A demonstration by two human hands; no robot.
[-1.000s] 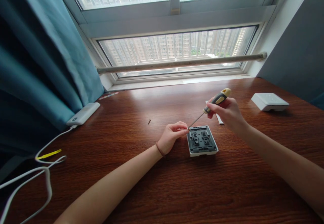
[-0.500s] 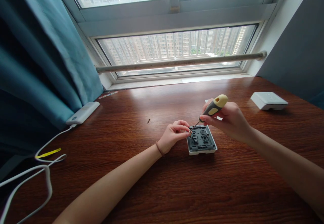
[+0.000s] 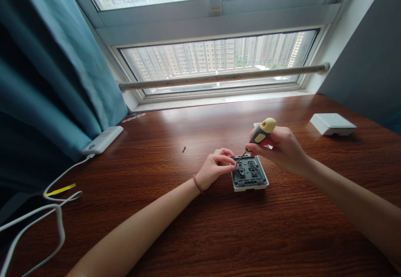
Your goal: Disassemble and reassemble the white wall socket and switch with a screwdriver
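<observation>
A yellow-and-grey-handled metal screwdriver [image 3: 260, 136] is gripped in the curled fingers of the right hand [image 3: 280, 146], and its tip is held at the left side of a square grey-and-white plastic unit [image 3: 251, 179], which is set on the reddish-brown wooden table [image 3: 194, 227]. By the tip, the left hand's [image 3: 214, 169] thumb and forefinger are brought close together; whether anything is pinched between them cannot be told. Farther left, a small dark screw-like piece [image 3: 184, 149] is seen lying.
</observation>
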